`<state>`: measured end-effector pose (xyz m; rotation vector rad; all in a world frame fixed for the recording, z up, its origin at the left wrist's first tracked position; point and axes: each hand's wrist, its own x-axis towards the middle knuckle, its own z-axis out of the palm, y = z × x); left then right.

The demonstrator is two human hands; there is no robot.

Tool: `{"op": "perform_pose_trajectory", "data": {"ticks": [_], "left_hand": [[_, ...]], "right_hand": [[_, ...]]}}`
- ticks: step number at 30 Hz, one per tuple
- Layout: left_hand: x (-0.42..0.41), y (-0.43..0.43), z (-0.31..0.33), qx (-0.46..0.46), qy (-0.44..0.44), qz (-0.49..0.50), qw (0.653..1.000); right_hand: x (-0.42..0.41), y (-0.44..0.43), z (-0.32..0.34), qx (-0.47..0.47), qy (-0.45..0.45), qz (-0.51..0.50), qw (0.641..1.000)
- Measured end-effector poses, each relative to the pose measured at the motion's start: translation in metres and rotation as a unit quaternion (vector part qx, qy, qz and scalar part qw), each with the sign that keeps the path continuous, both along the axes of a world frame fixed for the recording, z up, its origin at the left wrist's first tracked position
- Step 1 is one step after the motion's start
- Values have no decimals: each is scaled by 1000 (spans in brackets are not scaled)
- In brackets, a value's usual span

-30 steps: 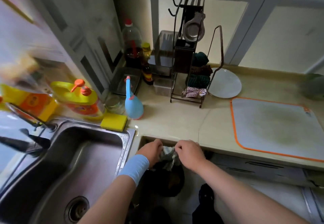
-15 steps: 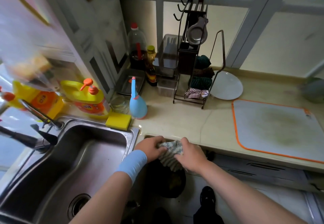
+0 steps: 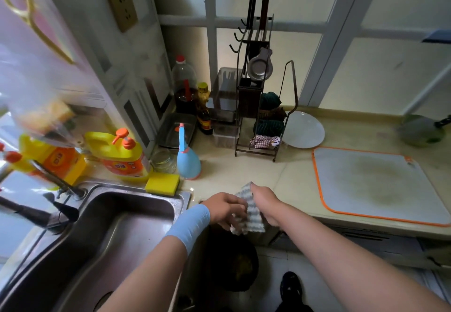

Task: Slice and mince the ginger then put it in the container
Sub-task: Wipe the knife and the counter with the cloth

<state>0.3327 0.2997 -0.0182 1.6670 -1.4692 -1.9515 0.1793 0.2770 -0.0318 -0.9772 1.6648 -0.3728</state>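
Both my hands hold a grey-and-white striped cloth (image 3: 250,216) at the counter's front edge, between the sink and the cutting board. My left hand (image 3: 225,210), with a light blue wristband, grips its lower left part. My right hand (image 3: 264,200) pinches its upper edge and lifts it. A white cutting board with an orange rim (image 3: 375,184) lies bare on the counter to the right. No ginger and no knife shows. A white plate (image 3: 303,129) leans by the rack.
A steel sink (image 3: 117,233) with a tap lies at the left. Detergent bottles (image 3: 117,157), a yellow sponge (image 3: 162,183), a blue spray bottle (image 3: 188,162), sauce bottles and a metal rack (image 3: 258,106) stand behind. A dark bin (image 3: 231,263) sits on the floor below.
My hands have risen from below the counter edge with the cloth and now spread it out at counter level; my right hand has moved up and away from the left.
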Motion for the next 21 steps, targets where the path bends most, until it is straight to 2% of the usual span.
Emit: {"op": "perform_pose_trajectory", "data": {"ticks": [2,4,6,9,11,16,18,21], "left_hand": [[0,-10,11,-41,3,19,999],[1,-20,17,-116,-29,84,989],[1,-32,19,-187,-68,94,975],[-15,-45,27,-173,-82,5,982],[-29,-56,35,-169,-45,1,985],[-72,-89,57,-202,59,80,974],[-94,-105,69,-255,12,64,965],[-130,-130,97,-371,-110,53,920]], "right_hand": [[-1,-7,16,-17,42,23,999],[-6,-16,29,-32,29,34,998],[-16,-25,41,-30,-55,35,997],[-42,-45,60,-51,-154,34,986],[-64,-63,74,-87,-140,39,986],[-126,-103,104,-197,-9,77,977],[-148,-121,111,-249,37,52,966],[-179,-155,113,-276,17,-30,961]]}}
